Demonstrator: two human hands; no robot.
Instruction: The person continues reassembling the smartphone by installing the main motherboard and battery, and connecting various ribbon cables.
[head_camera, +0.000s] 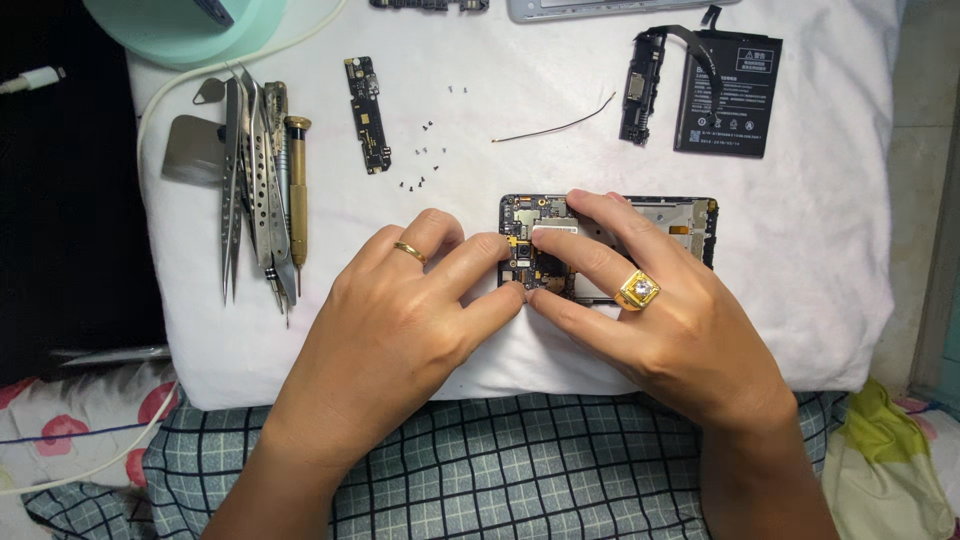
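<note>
You are pressing both hands on one opened phone frame (610, 245) lying at the middle of the white cloth (800, 300): your left hand (400, 310), wearing one plain ring, is resting its fingers (490, 250) spread on the frame's left edge, while your right hand (650, 320), wearing one stone ring, is laying its fingers (590, 215) flat and slightly apart across the board. Lying around are one black battery (728, 92), one small circuit board (368, 112), one thin wire (555, 128), about a dozen loose screws (425, 155), one screwdriver (297, 190) and several tweezers (250, 180). The white cloth is covering the table, with a checked fabric (520, 470) lying below it.
</note>
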